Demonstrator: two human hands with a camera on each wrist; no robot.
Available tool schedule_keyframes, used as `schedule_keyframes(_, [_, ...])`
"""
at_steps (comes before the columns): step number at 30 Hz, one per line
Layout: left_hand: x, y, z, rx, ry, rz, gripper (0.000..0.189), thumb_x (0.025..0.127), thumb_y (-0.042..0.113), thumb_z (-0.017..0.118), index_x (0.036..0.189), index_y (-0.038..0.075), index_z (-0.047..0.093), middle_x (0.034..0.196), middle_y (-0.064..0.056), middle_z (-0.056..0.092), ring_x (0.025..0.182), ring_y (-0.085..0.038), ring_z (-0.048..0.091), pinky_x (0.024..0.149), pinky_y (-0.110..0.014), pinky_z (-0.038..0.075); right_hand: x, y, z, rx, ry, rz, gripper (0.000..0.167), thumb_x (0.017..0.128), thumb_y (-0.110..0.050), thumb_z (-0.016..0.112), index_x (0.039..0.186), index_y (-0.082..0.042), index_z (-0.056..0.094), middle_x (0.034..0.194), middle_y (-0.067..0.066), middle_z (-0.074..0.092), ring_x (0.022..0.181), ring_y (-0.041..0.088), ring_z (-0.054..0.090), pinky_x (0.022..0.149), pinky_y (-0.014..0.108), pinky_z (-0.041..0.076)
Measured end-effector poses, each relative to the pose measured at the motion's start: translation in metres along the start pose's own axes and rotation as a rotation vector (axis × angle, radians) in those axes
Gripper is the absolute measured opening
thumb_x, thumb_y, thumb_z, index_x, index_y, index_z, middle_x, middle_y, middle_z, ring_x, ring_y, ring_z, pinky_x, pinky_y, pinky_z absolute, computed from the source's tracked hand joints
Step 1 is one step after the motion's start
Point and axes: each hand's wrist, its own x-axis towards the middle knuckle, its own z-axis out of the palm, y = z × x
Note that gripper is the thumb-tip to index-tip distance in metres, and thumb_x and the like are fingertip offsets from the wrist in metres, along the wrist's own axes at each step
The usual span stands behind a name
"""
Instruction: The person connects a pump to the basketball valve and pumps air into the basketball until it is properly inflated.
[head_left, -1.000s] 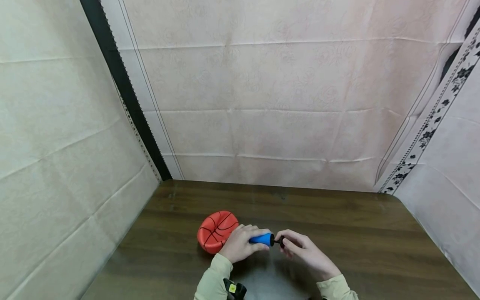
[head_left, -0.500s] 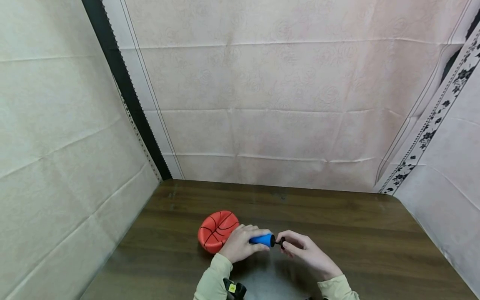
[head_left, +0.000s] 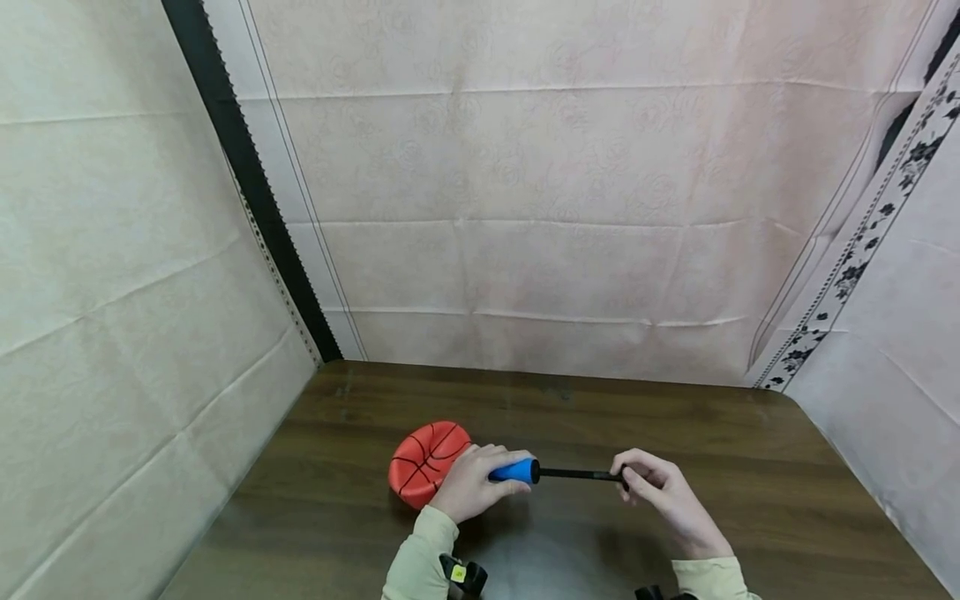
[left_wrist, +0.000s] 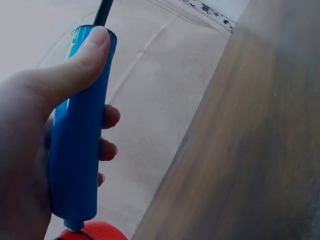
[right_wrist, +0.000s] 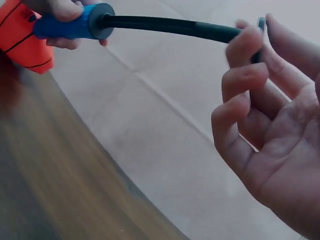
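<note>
A blue hand pump (left_wrist: 80, 140) is gripped around its barrel by my left hand (head_left: 477, 481), thumb along the top end. The pump's black rod (right_wrist: 170, 26) is drawn far out to the right. My right hand (head_left: 667, 497) pinches the black handle (right_wrist: 260, 40) at the rod's end between thumb and fingers. A red ball with black basketball lines (head_left: 423, 467), dented on its upper side, sits left of my left hand. In the left wrist view the pump's narrow tip meets the ball; the needle itself is too hidden to make out.
The brown wooden table (head_left: 562, 417) lies beneath both hands. Pale cloth (head_left: 525, 208) hangs behind it and along both sides, with a floral border (head_left: 855, 267) at the right corner.
My right hand has moved right, drawing the rod well out of the barrel. My left hand, with the pump and ball, has shifted slightly left.
</note>
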Motion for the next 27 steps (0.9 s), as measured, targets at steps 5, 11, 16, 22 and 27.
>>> schedule_keyframes(5, [-0.001, -0.001, 0.003, 0.007, -0.035, -0.014, 0.042, 0.088, 0.053, 0.062, 0.128, 0.037, 0.060, 0.105, 0.007, 0.069, 0.095, -0.006, 0.057, 0.084, -0.029, 0.044, 0.005, 0.007, 0.008, 0.045, -0.061, 0.016, 0.021, 0.102, 0.001, 0.039, 0.106, -0.008, 0.058, 0.083, -0.008, 0.058, 0.064, 0.026, 0.045, 0.059, 0.033, 0.043])
schedule_keyframes(11, [-0.001, 0.002, 0.007, 0.006, -0.067, -0.018, 0.042, 0.088, 0.051, 0.063, 0.127, 0.035, 0.061, 0.107, 0.007, 0.069, 0.095, -0.006, 0.057, 0.084, -0.028, 0.043, 0.015, 0.014, 0.021, 0.020, -0.130, 0.013, 0.018, 0.102, 0.000, 0.040, 0.108, 0.000, 0.057, 0.076, 0.006, 0.054, 0.063, 0.015, 0.050, 0.056, 0.031, 0.046])
schedule_keyframes(16, [0.000, 0.004, 0.008, 0.026, -0.082, -0.017, 0.042, 0.088, 0.051, 0.063, 0.127, 0.036, 0.061, 0.108, 0.007, 0.069, 0.094, -0.005, 0.057, 0.084, -0.029, 0.044, 0.021, 0.019, 0.032, -0.015, -0.148, 0.050, 0.016, 0.102, -0.003, 0.043, 0.107, 0.003, 0.057, 0.075, 0.014, 0.053, 0.067, 0.002, 0.055, 0.053, 0.033, 0.045])
schedule_keyframes(22, [0.003, 0.004, 0.010, 0.038, -0.102, 0.003, 0.042, 0.088, 0.050, 0.064, 0.127, 0.034, 0.062, 0.108, 0.007, 0.069, 0.095, -0.006, 0.058, 0.087, -0.032, 0.044, 0.028, 0.023, 0.044, -0.015, -0.167, 0.084, 0.020, 0.102, -0.005, 0.043, 0.108, 0.011, 0.053, 0.075, 0.021, 0.050, 0.060, 0.019, 0.049, 0.051, 0.035, 0.043])
schedule_keyframes(27, [0.004, 0.007, 0.008, 0.041, -0.126, 0.009, 0.041, 0.089, 0.050, 0.063, 0.127, 0.034, 0.062, 0.109, 0.008, 0.068, 0.096, -0.006, 0.058, 0.091, -0.038, 0.045, 0.031, 0.027, 0.050, -0.006, -0.176, 0.085, 0.021, 0.103, -0.006, 0.041, 0.109, 0.010, 0.053, 0.074, 0.018, 0.049, 0.059, 0.024, 0.045, 0.051, 0.038, 0.041])
